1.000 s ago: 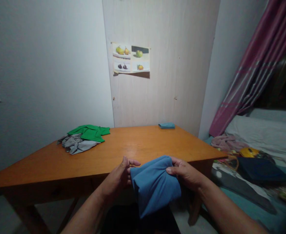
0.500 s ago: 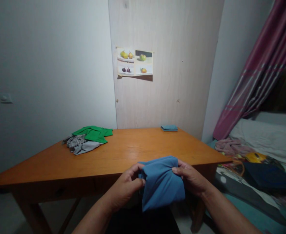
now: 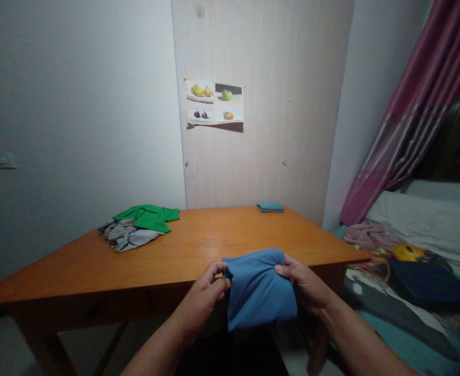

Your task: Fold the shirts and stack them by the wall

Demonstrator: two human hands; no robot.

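Observation:
A blue cloth garment, partly folded, hangs between my two hands just in front of the table's near edge. My left hand pinches its left upper edge between thumb and fingers. On the other side, my right hand grips the upper right corner, thumb on top and fingers behind the fabric. Creases run from the right thumb across the cloth, and its lower edge droops freely. What kind of garment it is, I cannot tell.
The wooden table spans the view. At its left lie a green garment and grey striped clothes in a heap. A folded blue-green cloth sits at the back right. Beyond the right edge is a cluttered bed.
The left fingers have shifted slightly along the cloth's edge, and its lower hem has risen a little. Both hands keep hold. The camera view has moved slightly.

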